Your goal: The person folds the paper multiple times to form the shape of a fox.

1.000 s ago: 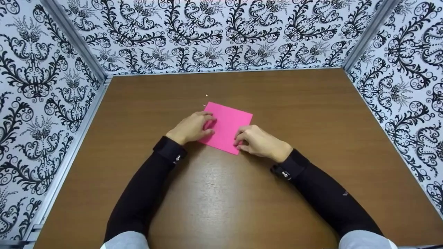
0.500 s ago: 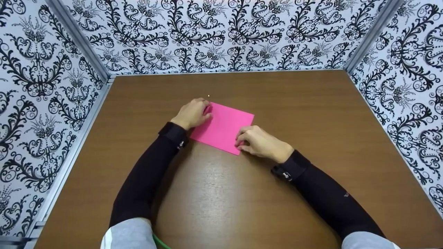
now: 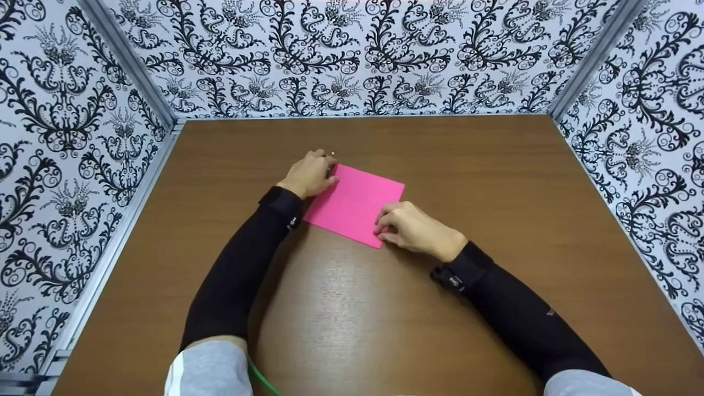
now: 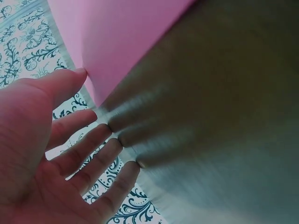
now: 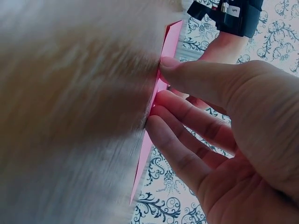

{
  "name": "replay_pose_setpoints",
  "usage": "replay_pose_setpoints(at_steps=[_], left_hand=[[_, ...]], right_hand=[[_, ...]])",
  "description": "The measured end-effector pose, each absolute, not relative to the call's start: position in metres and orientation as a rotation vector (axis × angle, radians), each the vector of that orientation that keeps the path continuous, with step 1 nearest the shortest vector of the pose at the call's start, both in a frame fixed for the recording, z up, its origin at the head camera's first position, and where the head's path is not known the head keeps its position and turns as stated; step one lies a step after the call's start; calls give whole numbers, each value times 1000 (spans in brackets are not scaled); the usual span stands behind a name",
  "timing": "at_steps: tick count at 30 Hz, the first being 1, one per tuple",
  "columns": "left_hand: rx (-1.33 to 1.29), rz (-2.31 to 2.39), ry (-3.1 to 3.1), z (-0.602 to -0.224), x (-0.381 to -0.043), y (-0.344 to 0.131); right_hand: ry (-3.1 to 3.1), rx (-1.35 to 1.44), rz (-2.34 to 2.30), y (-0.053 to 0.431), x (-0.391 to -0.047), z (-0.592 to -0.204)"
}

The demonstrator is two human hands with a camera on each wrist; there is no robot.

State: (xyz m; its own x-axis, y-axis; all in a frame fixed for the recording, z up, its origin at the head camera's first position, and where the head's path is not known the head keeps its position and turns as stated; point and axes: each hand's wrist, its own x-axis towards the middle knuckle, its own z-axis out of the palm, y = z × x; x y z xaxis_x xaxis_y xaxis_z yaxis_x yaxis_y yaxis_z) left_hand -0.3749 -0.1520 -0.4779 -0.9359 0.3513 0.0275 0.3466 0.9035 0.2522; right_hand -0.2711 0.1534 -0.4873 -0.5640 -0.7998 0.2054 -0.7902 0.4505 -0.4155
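Observation:
A square sheet of pink paper (image 3: 355, 201) lies slightly turned on the brown table in the head view. It appears to have more than one layer along its edge in the right wrist view. My left hand (image 3: 309, 174) is at its far left corner. In the left wrist view the left thumb (image 4: 70, 84) touches the paper's edge, while the other fingers reach past the corner and touch the table. My right hand (image 3: 415, 228) rests at the right edge near the front corner. Its thumb (image 5: 173, 63) and loosely extended fingertips press on the paper in the right wrist view.
The wood-look table (image 3: 341, 308) is enclosed by patterned black-and-white panels (image 3: 357, 60) at the back and both sides. A tiny white speck (image 3: 333, 153) lies behind the left hand. A green cord (image 3: 264, 379) shows beside the left sleeve.
My left hand has moved away from me along the paper's left side, from mid-edge to the far corner. The right hand stays at the right edge, and the paper lies nearly unmoved.

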Motion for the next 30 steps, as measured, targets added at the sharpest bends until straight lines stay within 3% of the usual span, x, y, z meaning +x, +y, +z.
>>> replay_pose_setpoints(at_steps=[30], left_hand=[[540, 498, 3125, -492, -384, -151]], right_hand=[[2659, -1494, -759, 152, -271, -487]])
